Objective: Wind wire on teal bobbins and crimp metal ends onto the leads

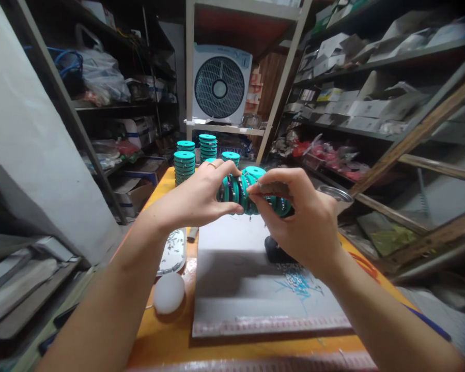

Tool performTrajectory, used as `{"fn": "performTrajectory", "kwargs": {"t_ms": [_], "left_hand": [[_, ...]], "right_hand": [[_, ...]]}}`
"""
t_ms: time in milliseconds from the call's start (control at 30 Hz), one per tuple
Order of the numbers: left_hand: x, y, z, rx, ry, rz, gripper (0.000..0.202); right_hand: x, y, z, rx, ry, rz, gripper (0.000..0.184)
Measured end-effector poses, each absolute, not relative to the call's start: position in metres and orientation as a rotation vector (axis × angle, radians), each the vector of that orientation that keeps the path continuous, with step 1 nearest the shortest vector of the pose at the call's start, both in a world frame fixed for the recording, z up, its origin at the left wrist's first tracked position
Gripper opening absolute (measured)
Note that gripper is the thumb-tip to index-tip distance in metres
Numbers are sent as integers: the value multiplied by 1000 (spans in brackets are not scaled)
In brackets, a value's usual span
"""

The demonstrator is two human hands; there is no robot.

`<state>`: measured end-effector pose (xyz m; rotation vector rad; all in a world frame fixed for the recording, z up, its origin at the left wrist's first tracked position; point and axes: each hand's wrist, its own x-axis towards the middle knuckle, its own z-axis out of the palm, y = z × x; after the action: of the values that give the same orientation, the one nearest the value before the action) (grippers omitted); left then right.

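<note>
A row of teal spools (235, 190), laid on its side and wound with beaded strands, is held above the white board (232, 289). My left hand (201, 194) grips the row at its left end, thumb below and fingers over the top. At the row's front, the thumb and forefinger of my right hand (300, 217) are pinched together against the spools. Whatever lies between those fingertips is too small to make out. The right hand hides part of the row's right end. Short strand ends dangle under the spools.
Several upright stacks of teal spools (184, 165) stand at the table's far end. Left of the board lie a white tray (182, 258) of small metal pieces and a round white object (169, 293). Beads and blue scraps (300, 283) lie on the board near a black object (275, 249); a metal bowl (335, 195) sits right.
</note>
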<state>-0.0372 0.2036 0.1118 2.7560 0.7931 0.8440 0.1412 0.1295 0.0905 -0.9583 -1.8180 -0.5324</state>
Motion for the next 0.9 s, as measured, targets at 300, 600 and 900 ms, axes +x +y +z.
{"fn": "performTrajectory", "kwargs": {"t_ms": [300,600,900], "left_hand": [[-38,203,112,2763,805,836,46],[-37,204,111,2773,794,830,45],[-37,203,112,2767,788,848,43]], "right_hand": [[141,129,91,-992,-1829,-535,26],[141,129,92,-980,-1850,-564,24],[140,128,93,-1000,-1856,-558,24]]}}
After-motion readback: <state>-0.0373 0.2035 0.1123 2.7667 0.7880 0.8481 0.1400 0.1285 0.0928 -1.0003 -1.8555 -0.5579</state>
